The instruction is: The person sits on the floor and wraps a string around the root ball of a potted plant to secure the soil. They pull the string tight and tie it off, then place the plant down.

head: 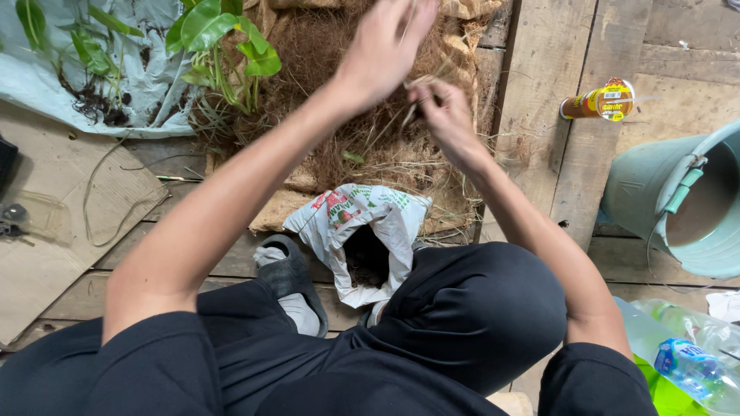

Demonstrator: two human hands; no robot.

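A plank floor (539, 115) of worn boards carries everything here, and the person squats on it in black clothing, knees drawn up. Spread over the far middle of the floor is a broad mat of brown coconut fibre (331, 115). At the far left corner lies a pale plastic sheet (116, 85) with soil and green leafy plants (223, 38) on it, and a flattened cardboard piece (54, 208) runs along the left edge. A light green bucket (678, 200) stands at the right edge, tipped toward the viewer. In front of the knees an opened white sack (362, 231) shows dark soil inside. A clear plastic bottle (686, 354) lies at the near right corner; a small orange-capped tube (601, 100) lies farther off on the right boards.

Above the mat, the left hand (381, 50) is raised with fingers pinched around a thin strand of fibre (412, 108), though the top edge of the view cuts the fingertips off, so the grip there is probably a pinch rather than certain. The right hand (443, 115) is closed on the same strand lower down, fingers curled tight.

The dry strand could snap if pulled taut between both hands, and a loose pinch could let it slip back into the mat.
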